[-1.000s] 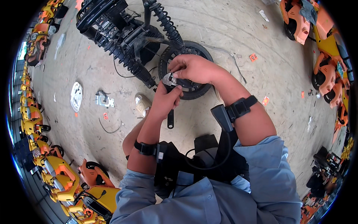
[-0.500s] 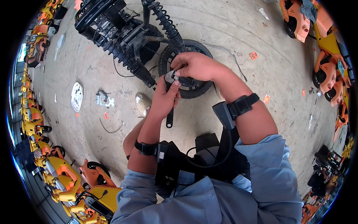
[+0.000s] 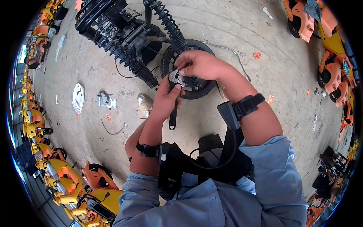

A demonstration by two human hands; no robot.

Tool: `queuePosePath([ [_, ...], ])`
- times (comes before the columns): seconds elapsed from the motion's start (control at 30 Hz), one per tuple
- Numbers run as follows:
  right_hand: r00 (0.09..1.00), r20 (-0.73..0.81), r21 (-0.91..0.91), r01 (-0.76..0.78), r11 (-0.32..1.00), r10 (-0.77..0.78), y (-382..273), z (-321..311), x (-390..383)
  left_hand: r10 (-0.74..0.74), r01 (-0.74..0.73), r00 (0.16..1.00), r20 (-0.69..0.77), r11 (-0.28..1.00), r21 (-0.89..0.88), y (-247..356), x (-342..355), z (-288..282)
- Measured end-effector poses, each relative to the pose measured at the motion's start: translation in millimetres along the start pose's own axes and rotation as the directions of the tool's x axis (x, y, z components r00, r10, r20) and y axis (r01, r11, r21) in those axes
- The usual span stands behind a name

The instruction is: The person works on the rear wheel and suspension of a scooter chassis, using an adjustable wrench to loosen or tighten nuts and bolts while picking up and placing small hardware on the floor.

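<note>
Left hand (image 3: 165, 99) already grips an adjustable wrench (image 3: 173, 118); right hand (image 3: 198, 65) is narrow beside its head, hold unclear. The wheel (image 3: 196, 90), at one o'clock, seems not yet engaged.

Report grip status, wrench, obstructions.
Left grip closed around adjustable wrench. Right grip at wrench head, hold unclear. Wheel behind wrench head in view; no obstruction visible.

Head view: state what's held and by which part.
The left hand holds a black-handled silver adjustable wrench near its head; the right hand apparently touches it.
</note>
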State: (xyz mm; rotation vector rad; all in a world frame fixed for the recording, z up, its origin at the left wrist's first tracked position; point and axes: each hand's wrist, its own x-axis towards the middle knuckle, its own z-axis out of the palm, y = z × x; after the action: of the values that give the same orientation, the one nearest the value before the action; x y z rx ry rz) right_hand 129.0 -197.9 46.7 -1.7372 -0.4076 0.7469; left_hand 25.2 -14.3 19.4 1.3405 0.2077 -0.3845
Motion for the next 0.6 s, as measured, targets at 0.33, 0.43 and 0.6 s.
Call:
queuePosePath([
  [0.33,0.999,0.045,-0.016,-0.028,0.999,0.028,0,2,-2,-0.071,0.076,0.996,-0.051,0.992,0.102,6,1,5],
  [0.43,0.997,0.048,0.019,-0.058,0.998,0.057,0,1,-2,-0.094,0.091,0.995,-0.043,0.993,-0.068,14,-3,10],
  [0.6,0.999,0.038,-0.059,0.007,0.998,-0.005,6,0,-2,-0.075,0.076,0.997,-0.013,0.996,0.053,8,0,6],
])
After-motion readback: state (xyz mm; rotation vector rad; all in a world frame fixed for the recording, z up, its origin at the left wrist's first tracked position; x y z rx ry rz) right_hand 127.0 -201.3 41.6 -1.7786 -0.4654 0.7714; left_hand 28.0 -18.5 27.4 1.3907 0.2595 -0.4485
